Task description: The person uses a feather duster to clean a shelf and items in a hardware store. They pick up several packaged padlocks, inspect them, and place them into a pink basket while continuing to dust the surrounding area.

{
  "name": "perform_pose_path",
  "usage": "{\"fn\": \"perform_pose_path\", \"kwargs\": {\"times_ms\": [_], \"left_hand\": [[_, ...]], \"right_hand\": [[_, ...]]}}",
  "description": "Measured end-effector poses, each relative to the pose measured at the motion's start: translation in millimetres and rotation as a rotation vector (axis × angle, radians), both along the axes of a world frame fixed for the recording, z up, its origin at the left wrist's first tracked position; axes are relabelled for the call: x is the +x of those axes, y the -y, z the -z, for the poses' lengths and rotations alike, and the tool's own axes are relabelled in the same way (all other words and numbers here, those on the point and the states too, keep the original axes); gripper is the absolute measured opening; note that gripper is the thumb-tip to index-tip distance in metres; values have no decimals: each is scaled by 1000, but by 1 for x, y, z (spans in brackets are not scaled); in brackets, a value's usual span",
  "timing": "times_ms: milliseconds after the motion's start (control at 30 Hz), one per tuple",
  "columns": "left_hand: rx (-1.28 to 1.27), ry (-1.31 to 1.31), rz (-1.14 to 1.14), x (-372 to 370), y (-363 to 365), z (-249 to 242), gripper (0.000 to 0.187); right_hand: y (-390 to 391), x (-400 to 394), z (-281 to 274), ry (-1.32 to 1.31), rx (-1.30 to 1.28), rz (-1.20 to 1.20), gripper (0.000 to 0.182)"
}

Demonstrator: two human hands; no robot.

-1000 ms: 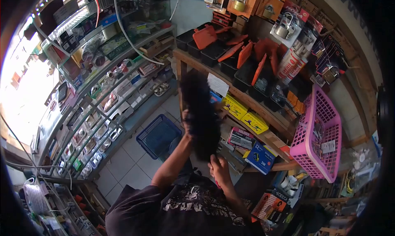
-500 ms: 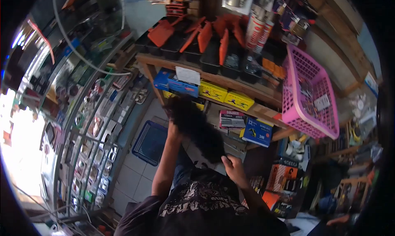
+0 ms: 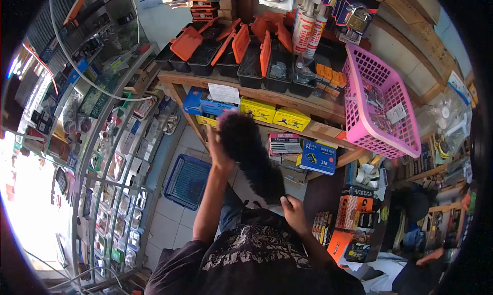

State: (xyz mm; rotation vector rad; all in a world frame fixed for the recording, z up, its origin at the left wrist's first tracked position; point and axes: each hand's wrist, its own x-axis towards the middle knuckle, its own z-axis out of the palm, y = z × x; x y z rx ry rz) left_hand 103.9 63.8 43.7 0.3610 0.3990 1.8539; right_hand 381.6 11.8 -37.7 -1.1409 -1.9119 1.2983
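A black fluffy duster (image 3: pixel 251 151) slants across the middle of the view, in front of my body. My right hand (image 3: pixel 295 214) is closed around its lower end, with the thumb on top. At the duster's upper end is my left hand (image 3: pixel 218 153), raised along its left side. The fingers there look stretched upward against the bristles, and the black pile covers part of them. A small pinkish patch shows at the duster's top edge.
Ahead, a wooden shelf (image 3: pixel 277 97) bears black bins with orange lids (image 3: pixel 186 44), sealant tubes (image 3: pixel 304 30) and a pink basket (image 3: pixel 382 138). Yellow boxes (image 3: pixel 291 119) sit below. A blue crate (image 3: pixel 187 182) rests on the floor; a glass display rack (image 3: pixel 110 177) stands left. Someone's arm (image 3: pixel 430 257) shows lower right.
The duster's upper end has shifted slightly right and up, and my left hand has risen beside it. My right hand keeps its grip. The view has turned a little and is sharper.
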Motion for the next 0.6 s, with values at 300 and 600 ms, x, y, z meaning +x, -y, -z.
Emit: {"fn": "perform_pose_path", "kwargs": {"times_ms": [300,600], "left_hand": [[-356,-256,66,68,-7,20,69],[-136,-191,77,62,-24,10,69]], "right_hand": [[-36,2,-15,-47,-37,172,51],[11,36,0,-13,42,195,43]]}}
